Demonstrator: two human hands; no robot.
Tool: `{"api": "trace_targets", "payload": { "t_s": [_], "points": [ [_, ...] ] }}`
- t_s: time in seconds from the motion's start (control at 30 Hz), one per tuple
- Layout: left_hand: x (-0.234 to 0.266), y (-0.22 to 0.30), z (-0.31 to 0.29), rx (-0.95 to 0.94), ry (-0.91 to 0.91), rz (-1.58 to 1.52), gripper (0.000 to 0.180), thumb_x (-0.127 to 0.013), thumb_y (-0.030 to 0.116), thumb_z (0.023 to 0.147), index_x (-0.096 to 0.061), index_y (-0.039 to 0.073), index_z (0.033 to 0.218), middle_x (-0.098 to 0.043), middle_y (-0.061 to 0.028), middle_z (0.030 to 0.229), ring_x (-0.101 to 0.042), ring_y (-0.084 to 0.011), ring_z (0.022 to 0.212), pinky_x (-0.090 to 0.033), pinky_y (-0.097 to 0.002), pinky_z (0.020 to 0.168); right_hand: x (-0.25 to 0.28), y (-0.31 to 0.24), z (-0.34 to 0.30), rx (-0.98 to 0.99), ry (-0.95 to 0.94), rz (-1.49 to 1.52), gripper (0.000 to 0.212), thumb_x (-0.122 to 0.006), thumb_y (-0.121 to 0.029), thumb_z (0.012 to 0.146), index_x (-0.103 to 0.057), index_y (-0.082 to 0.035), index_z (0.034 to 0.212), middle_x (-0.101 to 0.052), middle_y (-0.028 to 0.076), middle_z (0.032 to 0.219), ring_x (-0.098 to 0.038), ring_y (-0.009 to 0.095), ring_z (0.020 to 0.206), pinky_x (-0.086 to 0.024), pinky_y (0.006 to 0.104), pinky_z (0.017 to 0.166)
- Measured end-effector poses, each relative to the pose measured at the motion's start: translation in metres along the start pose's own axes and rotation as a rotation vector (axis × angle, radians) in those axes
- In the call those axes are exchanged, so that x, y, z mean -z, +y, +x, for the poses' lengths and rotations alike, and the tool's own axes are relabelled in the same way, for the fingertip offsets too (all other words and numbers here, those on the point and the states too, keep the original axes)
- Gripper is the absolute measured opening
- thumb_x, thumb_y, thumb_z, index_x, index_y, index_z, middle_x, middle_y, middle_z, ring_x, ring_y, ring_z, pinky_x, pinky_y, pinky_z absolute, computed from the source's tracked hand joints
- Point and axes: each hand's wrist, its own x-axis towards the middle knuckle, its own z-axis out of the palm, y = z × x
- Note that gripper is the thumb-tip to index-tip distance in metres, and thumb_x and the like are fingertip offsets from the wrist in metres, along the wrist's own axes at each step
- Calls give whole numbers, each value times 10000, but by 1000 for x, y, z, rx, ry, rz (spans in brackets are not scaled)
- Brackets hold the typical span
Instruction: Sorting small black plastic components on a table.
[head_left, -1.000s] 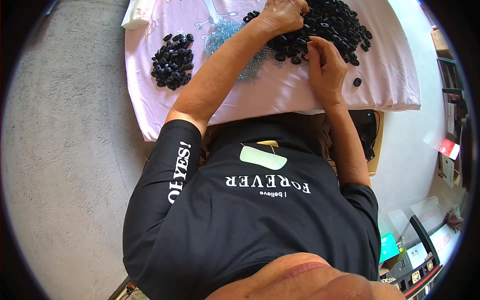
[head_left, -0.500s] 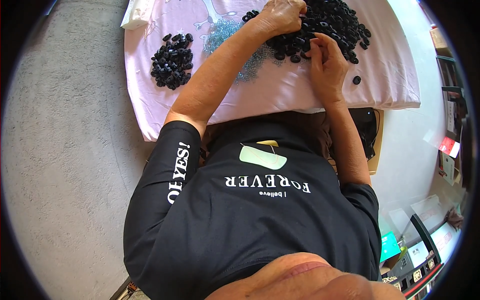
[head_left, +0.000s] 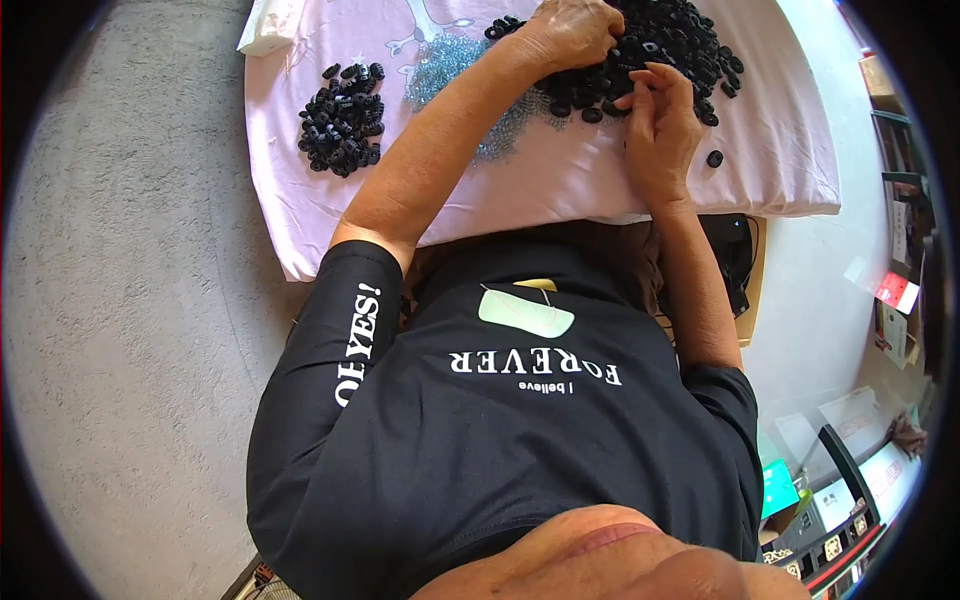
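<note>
- I see two hands at one table (head_left: pixel 560 190).
- Left hand (head_left: pixel 572 35): at the one large black heap (head_left: pixel 685 50), fingers bent; I can't tell whether they grip a piece.
- Right hand (head_left: pixel 662 135): at the heap's near edge, fingers curled; from here I can't tell what, if anything, they pinch.
- One loose black piece (head_left: pixel 715 158) lies right of that hand.
- One small black heap (head_left: pixel 342 120) sits leftmost; one clear-blue pile (head_left: pixel 445 70) lies between both heaps, pieces too many to count.

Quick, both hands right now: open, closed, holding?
Left hand: curled over the large pile of black pieces; any hold cannot be told.
Right hand: fingers bent at the pile's near edge; any hold cannot be told.
</note>
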Motion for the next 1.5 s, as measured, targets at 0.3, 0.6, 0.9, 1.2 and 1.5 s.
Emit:
{"api": "trace_targets", "payload": {
  "t_s": [0.3,0.6,0.9,1.2,1.5],
  "points": [
    [10,12,-3,9,47,-38,67,-617,72,807,-658,20,818,-663,-202,882,-656,-392,892,-527,-467,827,1,-7,0,-46,-8,22,248,-590,36,955,-547,-13,1194,-697,86,965,-701,128,731,-550,242,648],
    [33,21,-23,40,126,-267,91,-636,78,824,-671,4,864,-685,-198,806,-687,-342,764,-543,-422,709,-2,-7,0,-47,-12,72,223,-622,24,948,-579,-1,1166,-699,79,943,-703,117,739,-545,232,647],
    [50,34,-73,214,119,-390,90,-709,92,836,-697,14,881,-714,-122,845,-704,-212,754,-563,-329,704,-2,3,2,25,-17,-6,130,-664,4,917,-672,-16,1045,-692,75,903,-714,135,698,-540,240,623],
    [42,47,-98,188,236,-511,139,-697,48,862,-725,-12,984,-734,-87,889,-712,-155,787,-579,-278,785,5,-6,48,312,22,-411,117,-700,-103,912,-746,-71,1015,-701,78,876,-682,174,681,-521,282,633],
    [37,47,-116,219,127,-419,204,-691,42,919,-733,36,1118,-725,-52,982,-678,-113,883,-551,-253,833,-21,-22,83,51,-270,-830,206,-683,-243,770,-753,-51,796,-716,195,962,-701,356,927,-554,436,825]
  ]
}}
